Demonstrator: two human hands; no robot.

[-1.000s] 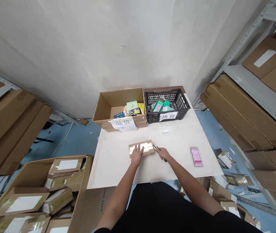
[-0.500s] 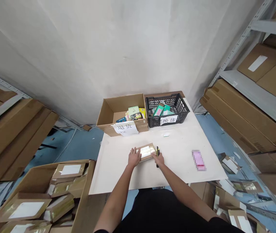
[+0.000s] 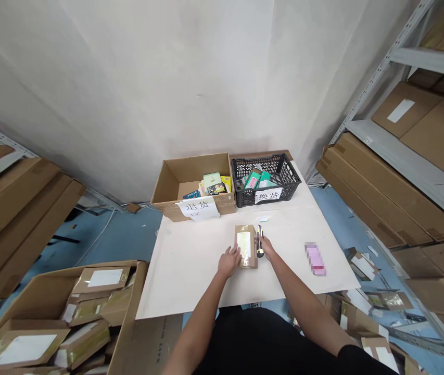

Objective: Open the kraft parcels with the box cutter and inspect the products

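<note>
A small brown cardboard parcel (image 3: 251, 258) with a white label and shiny clear tape lies on the white-topped table, its long side pointing away from me. My left hand (image 3: 229, 261) holds its left edge, fingertips on the top near the label. Just right of the parcel, my right hand (image 3: 267, 248) grips a black and yellow utility knife (image 3: 260, 252), its tip end pointing away from me. Part of the right hand's grip is hidden by the small scale.
Behind stand an open carton (image 3: 159, 194) of small colourful boxes and a black plastic crate (image 3: 295, 183) with green packs. A blurred pink item (image 3: 315, 259) lies right. A big carton (image 3: 139, 276) of parcels stands left; shelves (image 3: 385, 138) with cartons rise right.
The parcel has turned about a quarter turn, from lengthwise across to pointing away from me. My right hand has left its edge and moved right with the knife. My left hand shifted right.
</note>
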